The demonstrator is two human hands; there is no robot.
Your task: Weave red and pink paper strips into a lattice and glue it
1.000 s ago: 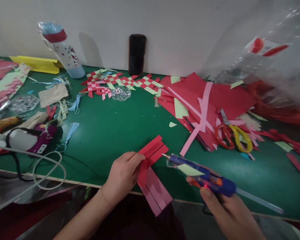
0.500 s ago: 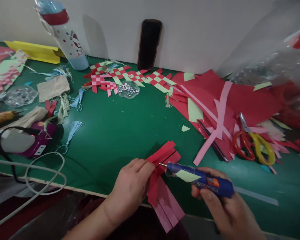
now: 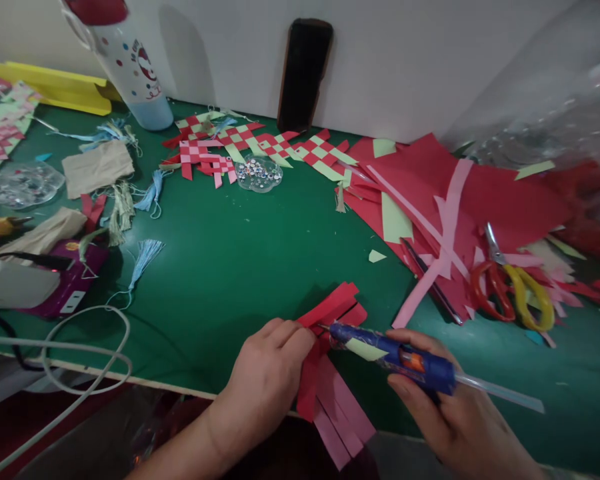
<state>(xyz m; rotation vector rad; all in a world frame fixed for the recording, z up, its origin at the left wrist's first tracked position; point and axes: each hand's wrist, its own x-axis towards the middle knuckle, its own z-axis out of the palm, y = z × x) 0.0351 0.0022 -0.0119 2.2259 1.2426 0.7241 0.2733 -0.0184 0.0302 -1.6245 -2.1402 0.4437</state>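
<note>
L hand [image 3: 273, 367] pinching red paper strips [image 3: 336, 303] w/ pink strips [image 3: 344, 413] by near edge of green table [image 3: 205, 280], prob. steadying them; R hand [image 3: 460, 420] gripping blue hot-glue gun [image 3: 390, 352], prob. bracing nozzle [image 3: 323, 327] angle; contact unclear

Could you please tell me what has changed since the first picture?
The right hand brought the glue gun left, its tip now over the red paper strips instead of at their edge, near the left hand, which still holds them. Nothing was taken up or let go; the scissors stayed put.
</note>
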